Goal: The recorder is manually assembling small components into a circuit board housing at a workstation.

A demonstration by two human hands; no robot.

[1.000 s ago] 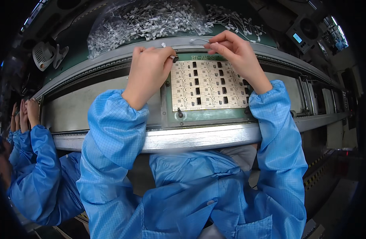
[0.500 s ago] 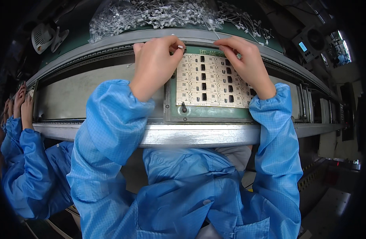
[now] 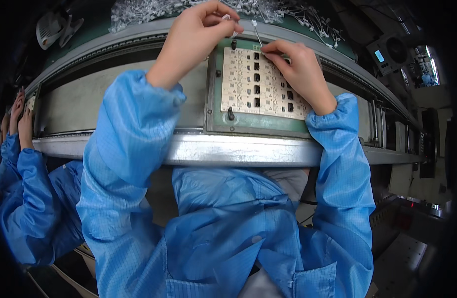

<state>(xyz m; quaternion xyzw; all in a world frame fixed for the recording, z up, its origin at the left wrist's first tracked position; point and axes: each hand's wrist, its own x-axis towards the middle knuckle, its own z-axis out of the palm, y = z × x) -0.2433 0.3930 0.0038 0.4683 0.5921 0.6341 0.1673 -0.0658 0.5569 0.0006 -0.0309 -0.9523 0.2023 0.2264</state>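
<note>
Cream is the colour of the circuit panel [image 3: 236,92], which lies flat on a green carrier plate [image 3: 263,121], its far right part hidden by the right hand [image 3: 300,62]. Black pegs [image 3: 230,114] stand around the panel's edge, probably to keep it from sliding. That hand pinches a thin white lead [image 3: 258,34] between thumb and fingertips, its connector end pointing far, likely a light grip because the wire is slender. Closed in a small pinch, the left hand [image 3: 201,35] holds a white connector [image 3: 226,18], partly hidden by the fingers, above the far rail [image 3: 154,28]. Beyond it, a pile of white leads [image 3: 313,22] covers part of a green bench [image 3: 97,25], seemingly placed for easy reach. The shiny metal near rail [image 3: 238,149] runs left to right. A white fan [image 3: 49,32] stands far left; a co-worker's sleeve [image 3: 32,184] shows at left, and a lit screen [image 3: 379,55] glows at right.
</note>
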